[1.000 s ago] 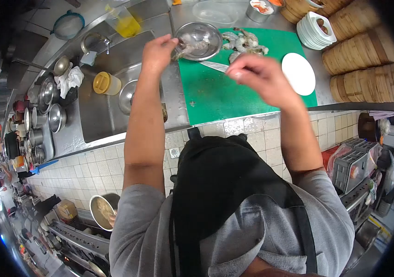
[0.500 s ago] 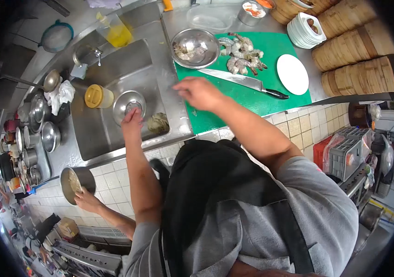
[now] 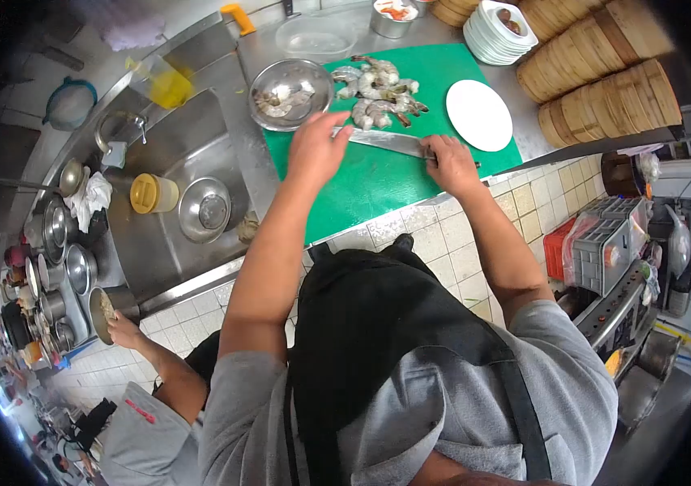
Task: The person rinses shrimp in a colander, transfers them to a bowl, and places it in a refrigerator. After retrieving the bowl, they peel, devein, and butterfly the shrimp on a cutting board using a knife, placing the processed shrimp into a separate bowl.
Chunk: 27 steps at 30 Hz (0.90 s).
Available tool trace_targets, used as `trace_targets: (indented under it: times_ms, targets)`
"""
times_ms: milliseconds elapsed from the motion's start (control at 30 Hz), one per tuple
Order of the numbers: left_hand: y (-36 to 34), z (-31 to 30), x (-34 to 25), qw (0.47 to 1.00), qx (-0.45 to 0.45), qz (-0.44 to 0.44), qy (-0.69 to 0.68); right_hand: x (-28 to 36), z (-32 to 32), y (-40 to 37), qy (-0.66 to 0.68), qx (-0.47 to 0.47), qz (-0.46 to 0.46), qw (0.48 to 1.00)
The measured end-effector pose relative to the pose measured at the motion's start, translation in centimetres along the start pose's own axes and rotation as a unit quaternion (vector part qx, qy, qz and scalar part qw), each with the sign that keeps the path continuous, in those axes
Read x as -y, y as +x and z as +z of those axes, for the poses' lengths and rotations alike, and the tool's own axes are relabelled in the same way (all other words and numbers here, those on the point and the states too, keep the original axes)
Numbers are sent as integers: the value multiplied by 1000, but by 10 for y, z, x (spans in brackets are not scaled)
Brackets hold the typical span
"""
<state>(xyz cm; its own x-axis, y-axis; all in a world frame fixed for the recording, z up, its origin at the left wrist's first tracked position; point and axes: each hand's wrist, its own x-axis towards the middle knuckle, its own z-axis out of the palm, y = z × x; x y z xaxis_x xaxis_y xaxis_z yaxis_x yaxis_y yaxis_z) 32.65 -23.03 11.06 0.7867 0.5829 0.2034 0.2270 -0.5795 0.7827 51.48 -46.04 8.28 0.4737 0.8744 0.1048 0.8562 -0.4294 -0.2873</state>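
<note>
My right hand (image 3: 451,164) is closed around the handle of a long kitchen knife (image 3: 388,141), which lies flat on the green cutting board (image 3: 378,190). Close to the blade's tip, my left hand (image 3: 316,151) hovers over the board's left side, thumb and fingers apart and nothing visible in it. Just beyond it, a metal bowl (image 3: 290,74) holds a few pieces of peeled shrimp (image 3: 282,100). Several raw shrimp (image 3: 378,81) with tails lie on the board behind the knife. To their right rests a white oval plate (image 3: 479,115).
Left of the board is a sink (image 3: 200,146) with a yellow-lidded container (image 3: 154,193) and a metal strainer bowl (image 3: 204,211). Stacked white dishes (image 3: 498,36) and bamboo steamers (image 3: 613,101) stand at the back right. A co-worker's hand (image 3: 125,330) holds a pot (image 3: 102,312) at lower left.
My left hand has moved from the sink to the board. My right hand has taken hold of the knife handle. The co-worker's pot has shifted left, and the view has turned rightward.
</note>
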Motion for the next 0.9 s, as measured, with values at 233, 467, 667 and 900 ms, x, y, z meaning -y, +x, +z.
trace_targets:
  times_ms: [233,467,667,900]
  targets:
    - [94,92,11,969,42,92,227,-15,-56,-67,151,53,112,981]
    - [100,100,6,964,11,86,252,-40,-64,-122,306,134,204,920]
    - [5,63,23,989,-112,-34,-93,-27,-62,-133,430,216,306,821]
    - [-78,7,46,970,-43,-237,16,-1,-44,-116,512,240,281,775]
